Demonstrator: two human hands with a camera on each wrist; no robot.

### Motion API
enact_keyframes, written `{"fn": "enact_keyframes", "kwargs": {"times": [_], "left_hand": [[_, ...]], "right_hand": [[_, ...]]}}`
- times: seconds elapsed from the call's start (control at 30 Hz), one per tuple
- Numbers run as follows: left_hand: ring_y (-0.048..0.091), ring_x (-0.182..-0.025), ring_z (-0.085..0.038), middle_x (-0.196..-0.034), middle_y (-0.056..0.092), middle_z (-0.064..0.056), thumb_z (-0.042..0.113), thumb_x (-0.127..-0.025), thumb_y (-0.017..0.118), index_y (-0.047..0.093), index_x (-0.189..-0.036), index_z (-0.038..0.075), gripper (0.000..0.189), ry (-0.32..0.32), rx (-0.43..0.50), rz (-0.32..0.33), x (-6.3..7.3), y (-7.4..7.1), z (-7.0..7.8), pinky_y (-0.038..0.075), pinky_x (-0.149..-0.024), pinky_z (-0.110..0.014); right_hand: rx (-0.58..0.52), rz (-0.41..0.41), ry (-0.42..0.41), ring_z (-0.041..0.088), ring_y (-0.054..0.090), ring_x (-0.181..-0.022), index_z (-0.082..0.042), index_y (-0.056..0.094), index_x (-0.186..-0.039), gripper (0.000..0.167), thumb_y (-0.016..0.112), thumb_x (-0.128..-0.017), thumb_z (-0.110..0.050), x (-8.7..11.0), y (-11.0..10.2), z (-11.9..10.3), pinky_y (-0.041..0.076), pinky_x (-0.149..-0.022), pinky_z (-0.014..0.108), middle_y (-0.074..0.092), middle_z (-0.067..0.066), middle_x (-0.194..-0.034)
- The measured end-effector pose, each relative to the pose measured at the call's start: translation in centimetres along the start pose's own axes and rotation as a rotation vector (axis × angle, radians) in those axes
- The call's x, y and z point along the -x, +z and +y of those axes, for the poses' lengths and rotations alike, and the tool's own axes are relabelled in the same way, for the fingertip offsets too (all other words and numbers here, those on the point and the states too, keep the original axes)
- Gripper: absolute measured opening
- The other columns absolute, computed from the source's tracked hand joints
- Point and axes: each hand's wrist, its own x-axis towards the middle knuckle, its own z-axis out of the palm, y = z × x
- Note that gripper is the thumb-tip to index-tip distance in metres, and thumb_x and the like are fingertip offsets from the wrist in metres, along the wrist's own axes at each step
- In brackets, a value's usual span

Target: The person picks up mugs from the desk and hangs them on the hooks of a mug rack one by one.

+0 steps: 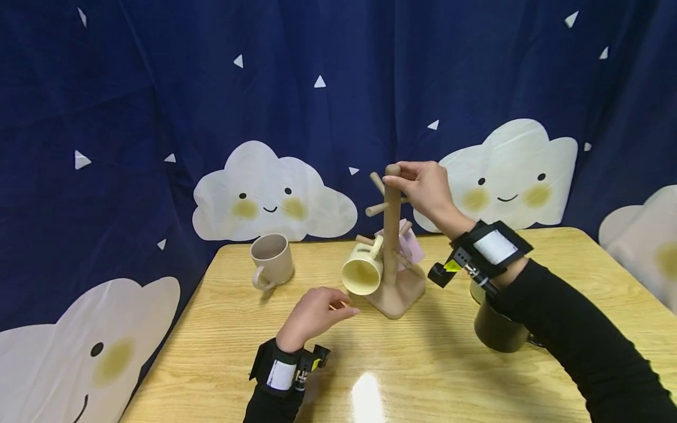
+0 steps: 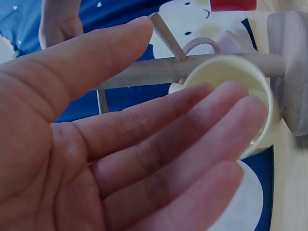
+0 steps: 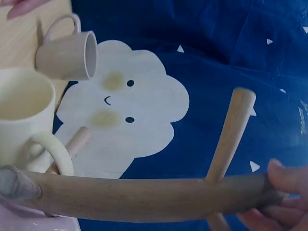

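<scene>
My right hand (image 1: 425, 185) pinches the top of the post of a wooden mug tree (image 1: 391, 247) between thumb and fingers. A pale yellow mug (image 1: 362, 276) hangs by its handle on a lower left peg, its mouth tipped toward me. Behind the post a pink mug (image 1: 411, 247) hangs on another low peg, partly hidden. The left hand (image 1: 317, 314) is nearest the yellow mug, just in front and to its left, with nothing in it. In the left wrist view its fingers (image 2: 178, 139) are extended and overlap the mug's mouth, thumb held apart.
A beige mug (image 1: 275, 261) stands upright at the back left of the wooden table (image 1: 423, 376). To the right, a black mug (image 1: 499, 329) and a lighter one (image 1: 476, 292) are partly covered by the right forearm. A dark blue curtain (image 1: 370, 59) with clouds hangs behind.
</scene>
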Motion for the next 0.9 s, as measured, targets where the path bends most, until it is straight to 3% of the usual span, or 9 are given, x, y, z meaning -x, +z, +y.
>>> {"fn": "enact_keyframes", "kwargs": {"times": [0.2,0.37,0.47,0.57,0.67,0.8,0.9], "left_hand": [[0.065,-0.078,-0.016,-0.091,0.070,-0.006,0.033,-0.084,0.064,0.071,-0.099,0.008,0.029,0.016,-0.013,0.014,0.0,-0.1,-0.1,0.048,-0.066,-0.026],[0.065,-0.077,-0.015,-0.090,0.070,-0.005,0.032,-0.084,0.064,0.071,-0.097,0.008,0.028,0.033,-0.019,0.016,0.1,-0.1,-0.1,0.048,-0.065,-0.024],[0.065,-0.077,-0.015,-0.090,0.070,-0.005,0.032,-0.084,0.064,0.071,-0.098,0.009,0.028,0.031,-0.023,0.015,0.1,-0.2,-0.1,0.048,-0.066,-0.024],[0.065,-0.078,-0.015,-0.090,0.070,-0.004,0.032,-0.085,0.064,0.071,-0.098,0.009,0.028,0.030,-0.031,0.014,0.2,-0.3,-0.2,0.048,-0.066,-0.025],[0.065,-0.078,-0.015,-0.090,0.070,-0.005,0.032,-0.085,0.064,0.071,-0.097,0.009,0.027,0.024,-0.028,0.013,0.1,-0.5,-0.2,0.048,-0.066,-0.025],[0.065,-0.078,-0.015,-0.091,0.070,-0.005,0.032,-0.085,0.064,0.071,-0.098,0.009,0.027,0.009,-0.011,0.011,0.2,-0.4,-0.2,0.048,-0.066,-0.025],[0.064,-0.079,-0.015,-0.093,0.070,-0.004,0.034,-0.085,0.063,0.071,-0.099,0.011,0.028,-0.006,-0.001,0.012,0.3,-0.4,-0.3,0.048,-0.067,-0.025]], "right_hand": [[0.022,0.092,-0.044,0.024,0.068,-0.083,-0.001,0.071,-0.097,0.025,0.071,-0.081,-0.019,0.4,0.9,-0.7,0.053,-0.068,0.035,0.071,0.015,-0.090],[0.126,0.197,-0.125,0.024,0.059,-0.060,-0.003,0.070,-0.077,0.021,0.072,-0.079,-0.023,0.8,1.4,-0.6,0.039,-0.054,0.030,0.068,0.012,-0.067],[0.152,0.222,-0.156,0.025,0.059,-0.059,-0.002,0.068,-0.074,0.022,0.073,-0.078,-0.024,0.8,1.5,-0.7,0.037,-0.053,0.033,0.068,0.012,-0.065],[0.149,0.192,-0.150,0.027,0.064,-0.067,-0.002,0.070,-0.081,0.023,0.073,-0.078,-0.025,0.6,1.3,-0.8,0.042,-0.058,0.036,0.071,0.013,-0.074],[0.150,0.101,-0.121,0.028,0.067,-0.078,-0.002,0.071,-0.089,0.028,0.072,-0.079,-0.028,0.4,0.5,-0.8,0.046,-0.066,0.038,0.072,0.014,-0.086],[0.203,-0.038,-0.068,0.031,0.064,-0.098,-0.002,0.066,-0.107,0.044,0.068,-0.081,-0.037,0.8,-1.8,-0.3,0.047,-0.082,0.042,0.068,0.016,-0.106],[0.234,-0.046,-0.032,0.034,0.062,-0.103,-0.001,0.063,-0.114,0.052,0.064,-0.083,-0.043,2.2,-4.2,0.9,0.047,-0.085,0.045,0.064,0.017,-0.113]]}}
